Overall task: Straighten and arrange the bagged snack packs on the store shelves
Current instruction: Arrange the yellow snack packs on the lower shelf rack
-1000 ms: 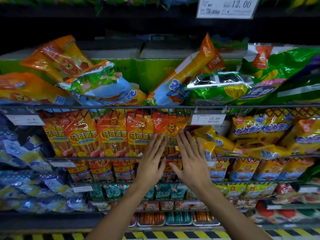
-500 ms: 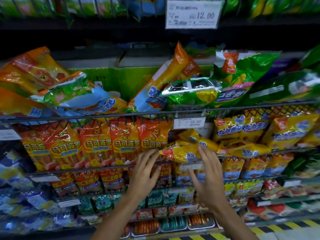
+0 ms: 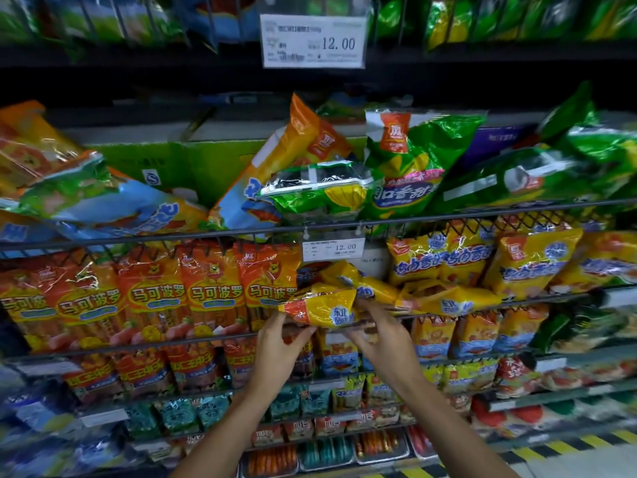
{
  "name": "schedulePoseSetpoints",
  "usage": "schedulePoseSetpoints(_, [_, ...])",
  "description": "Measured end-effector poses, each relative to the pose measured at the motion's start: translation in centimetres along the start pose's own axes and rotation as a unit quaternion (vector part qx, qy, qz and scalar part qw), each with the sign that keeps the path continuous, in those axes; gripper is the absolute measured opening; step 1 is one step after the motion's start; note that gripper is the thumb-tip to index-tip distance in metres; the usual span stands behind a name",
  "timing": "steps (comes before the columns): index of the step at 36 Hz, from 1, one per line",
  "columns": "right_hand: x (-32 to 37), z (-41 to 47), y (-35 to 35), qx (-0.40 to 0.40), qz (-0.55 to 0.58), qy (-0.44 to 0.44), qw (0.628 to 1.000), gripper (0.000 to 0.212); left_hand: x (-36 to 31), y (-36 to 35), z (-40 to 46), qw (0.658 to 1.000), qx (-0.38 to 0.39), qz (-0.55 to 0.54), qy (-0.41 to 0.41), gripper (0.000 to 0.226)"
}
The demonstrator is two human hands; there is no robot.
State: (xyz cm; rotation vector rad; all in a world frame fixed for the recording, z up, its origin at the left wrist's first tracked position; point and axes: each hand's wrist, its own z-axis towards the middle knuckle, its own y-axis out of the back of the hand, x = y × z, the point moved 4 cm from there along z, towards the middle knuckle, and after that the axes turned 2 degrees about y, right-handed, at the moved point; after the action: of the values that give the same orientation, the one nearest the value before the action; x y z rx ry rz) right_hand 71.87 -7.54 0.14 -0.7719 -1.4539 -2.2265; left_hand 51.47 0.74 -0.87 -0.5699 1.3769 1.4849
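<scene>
A yellow and red snack pack [image 3: 322, 307] lies sideways in front of the middle wire shelf [image 3: 138, 343]. My left hand [image 3: 279, 350] pinches its red left end from below. My right hand [image 3: 382, 334] holds its right side, fingers curled under the bag. More yellow packs [image 3: 444, 300] lie tumbled on the shelf just behind and to the right. A row of orange sausage packs [image 3: 155, 298] stands upright to the left.
The upper wire shelf [image 3: 103, 241] holds untidy orange, blue and green bags [image 3: 403, 174] before green cartons. A price tag [image 3: 333, 249] hangs from its rail, a bigger one [image 3: 313, 41] higher up. Lower shelves carry small packs; striped floor tape [image 3: 568, 450] runs below.
Both hands left the orange packs and moved right to the yellow pack, taking hold of it and drawing it out from the shelf. The view tilted upward.
</scene>
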Motion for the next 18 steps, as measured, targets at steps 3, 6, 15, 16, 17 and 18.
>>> schedulePoseSetpoints(3, [0.2, 0.5, -0.5, -0.032, -0.035, 0.026, 0.999, 0.054, 0.3, -0.1, 0.2, 1.0, -0.008, 0.013, 0.015, 0.03])
schedulePoseSetpoints(6, [-0.1, 1.1, -0.5, -0.057, -0.035, 0.04, 0.997, 0.04, 0.6, -0.4, 0.2, 0.999, 0.0, 0.015, 0.03, 0.034])
schedulePoseSetpoints(15, [-2.3, 3.3, 1.0, -0.09, 0.053, 0.054, 0.993, 0.025, -4.0, -0.5, 1.3, 0.999, -0.049, 0.001, 0.011, 0.021])
schedulePoseSetpoints(16, [-2.6, 3.5, 1.0, -0.084, 0.066, 0.052, 0.993, 0.029, -4.2, -0.6, 1.4, 0.998, -0.055, -0.005, 0.001, 0.02])
schedulePoseSetpoints(17, [-2.9, 3.7, 1.0, -0.078, 0.074, 0.051, 0.993, 0.031, -4.4, -0.8, 1.4, 0.998, -0.058, -0.009, -0.005, 0.025])
schedulePoseSetpoints(18, [-3.0, 3.9, 0.9, -0.074, 0.08, 0.055, 0.993, 0.031, -4.4, -1.0, 1.4, 0.998, -0.06, -0.012, -0.007, 0.031])
